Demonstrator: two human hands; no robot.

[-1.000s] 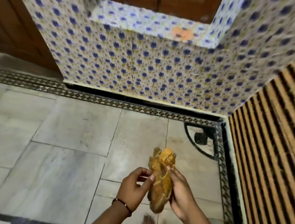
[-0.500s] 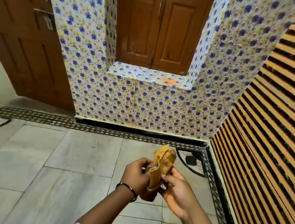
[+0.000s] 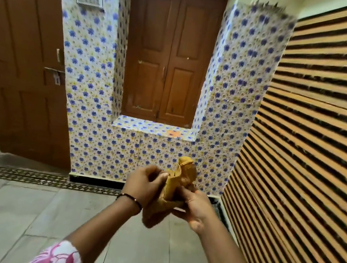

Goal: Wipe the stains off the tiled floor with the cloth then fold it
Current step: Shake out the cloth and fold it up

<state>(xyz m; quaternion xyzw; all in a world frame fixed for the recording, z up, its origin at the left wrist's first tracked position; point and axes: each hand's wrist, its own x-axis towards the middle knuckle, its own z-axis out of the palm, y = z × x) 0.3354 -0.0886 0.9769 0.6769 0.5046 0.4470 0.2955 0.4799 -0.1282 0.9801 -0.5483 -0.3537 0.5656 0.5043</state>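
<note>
So the cloth (image 3: 173,189) is bunched up in a lumpy orange wad, held in the air at about chest height, well above the floor (image 3: 22,217). Left hand (image 3: 142,185) has fingers curled round its left edge, right hand (image 3: 195,208) cups it from below and pinches the lower part. Both have a proper hold, nothing slack.

Compared to a second ago the view has swung up from the tiles to the window (image 3: 169,59) and wall (image 3: 85,119), while the cloth sits more scrunched between the hands. My guess: wiping is over and folding is underway, but it's no neat fold yet. I can't spot any stains from here.
</note>
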